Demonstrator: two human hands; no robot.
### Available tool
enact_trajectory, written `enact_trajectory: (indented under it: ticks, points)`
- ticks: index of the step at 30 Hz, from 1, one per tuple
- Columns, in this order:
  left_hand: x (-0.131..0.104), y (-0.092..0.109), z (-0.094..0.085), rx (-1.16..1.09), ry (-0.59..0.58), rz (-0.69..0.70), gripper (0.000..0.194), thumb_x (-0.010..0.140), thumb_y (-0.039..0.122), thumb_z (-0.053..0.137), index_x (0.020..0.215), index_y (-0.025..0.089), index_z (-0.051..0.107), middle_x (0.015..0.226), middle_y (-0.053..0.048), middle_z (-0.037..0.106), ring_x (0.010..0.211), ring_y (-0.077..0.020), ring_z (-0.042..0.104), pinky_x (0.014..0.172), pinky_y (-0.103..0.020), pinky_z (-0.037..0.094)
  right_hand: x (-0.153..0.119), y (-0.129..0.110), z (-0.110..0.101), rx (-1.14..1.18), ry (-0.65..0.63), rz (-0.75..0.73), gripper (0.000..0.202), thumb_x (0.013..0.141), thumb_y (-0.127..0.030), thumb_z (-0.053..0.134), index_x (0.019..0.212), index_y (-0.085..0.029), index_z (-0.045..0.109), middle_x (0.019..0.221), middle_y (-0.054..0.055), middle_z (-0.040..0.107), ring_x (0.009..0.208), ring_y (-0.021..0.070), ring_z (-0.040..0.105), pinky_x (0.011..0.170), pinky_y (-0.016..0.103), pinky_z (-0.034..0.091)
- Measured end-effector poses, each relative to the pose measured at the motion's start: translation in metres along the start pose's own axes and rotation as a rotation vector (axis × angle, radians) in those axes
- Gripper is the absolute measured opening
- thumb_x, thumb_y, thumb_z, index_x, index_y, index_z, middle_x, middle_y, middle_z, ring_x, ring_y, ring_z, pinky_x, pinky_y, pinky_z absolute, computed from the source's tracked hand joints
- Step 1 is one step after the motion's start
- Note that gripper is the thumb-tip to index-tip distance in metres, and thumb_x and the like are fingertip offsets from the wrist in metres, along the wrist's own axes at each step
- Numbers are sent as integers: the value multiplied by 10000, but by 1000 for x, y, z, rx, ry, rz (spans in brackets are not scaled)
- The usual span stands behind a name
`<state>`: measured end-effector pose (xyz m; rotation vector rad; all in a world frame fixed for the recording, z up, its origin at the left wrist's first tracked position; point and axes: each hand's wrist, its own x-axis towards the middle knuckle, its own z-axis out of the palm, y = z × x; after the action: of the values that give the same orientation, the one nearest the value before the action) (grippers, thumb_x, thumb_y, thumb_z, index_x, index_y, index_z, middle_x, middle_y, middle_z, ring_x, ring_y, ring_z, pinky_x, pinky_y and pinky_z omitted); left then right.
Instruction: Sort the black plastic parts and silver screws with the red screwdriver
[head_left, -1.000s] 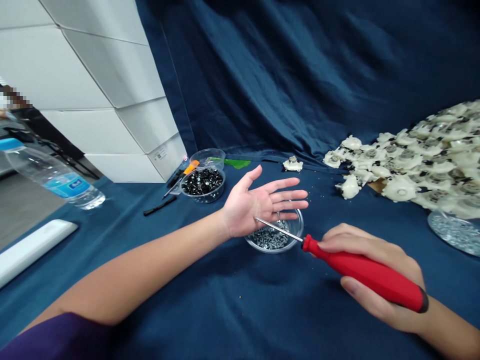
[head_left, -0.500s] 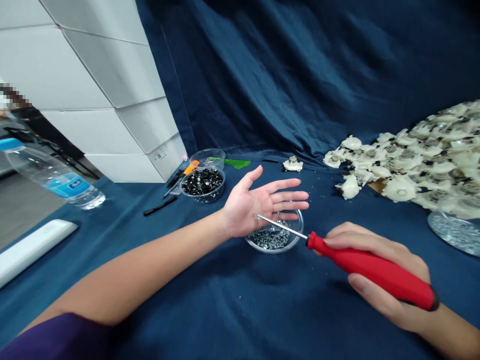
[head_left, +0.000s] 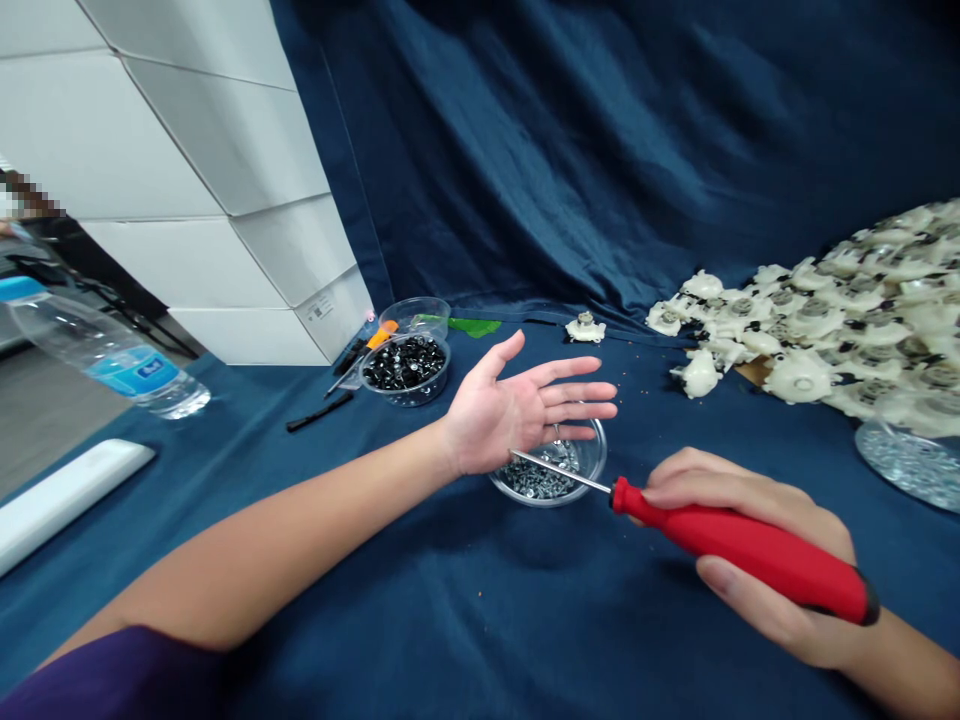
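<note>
My left hand (head_left: 517,405) is held out flat with the palm showing and the fingers spread, a ring on one finger; nothing lies in it. Partly behind its fingers is a clear round bowl (head_left: 551,500) of small silvery screws (head_left: 544,475). My right hand (head_left: 757,550) is wrapped round the red handle of a screwdriver (head_left: 750,545). The metal shaft slants up and left across the bowl, its tip at the lower edge of my left palm; whether it touches the skin I cannot tell.
A clear tub of black screws (head_left: 405,365) stands at the back, near an orange-handled tool (head_left: 382,335). White boxes (head_left: 270,265) and a water bottle (head_left: 112,350) are on the left. A pile of off-white plastic parts (head_left: 817,320) fills the right; one single part (head_left: 585,327) sits apart.
The screwdriver tip has dropped slightly, from the middle of my left palm to its lower edge. My left hand stays in place, still flat.
</note>
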<state>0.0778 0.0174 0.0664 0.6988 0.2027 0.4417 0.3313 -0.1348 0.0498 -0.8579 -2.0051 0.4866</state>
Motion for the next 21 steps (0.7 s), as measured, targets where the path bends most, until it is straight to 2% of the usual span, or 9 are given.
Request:
enact_trajectory:
  ticks: [7, 14, 21]
  points:
    - [0, 0, 0, -4, -7, 2, 803, 1100, 631, 189, 1384, 86, 705, 1358, -232, 741, 1312, -392, 678, 1151, -539, 448, -4, 2, 5, -52, 78, 61, 398, 919, -178, 712, 1306, -272, 721, 1164, 82, 791, 1026, 282, 772, 819, 359, 616]
    - [1, -1, -1, 8, -15, 6, 826, 1101, 641, 159, 1385, 88, 704, 1365, -229, 737, 1324, -394, 668, 1148, -530, 451, -3, 2, 7, 30, -1, 53, 456, 921, -169, 717, 1361, -285, 686, 1161, 66, 768, 1033, 261, 752, 864, 352, 591]
    - [0, 0, 1, 12, -14, 13, 846, 1098, 653, 142, 1379, 94, 712, 1359, -224, 743, 1327, -391, 667, 1161, -535, 436, 1, 1, 8, 117, -67, 26, 492, 914, -160, 709, 1388, -279, 654, 1122, 58, 748, 992, 241, 729, 841, 348, 579]
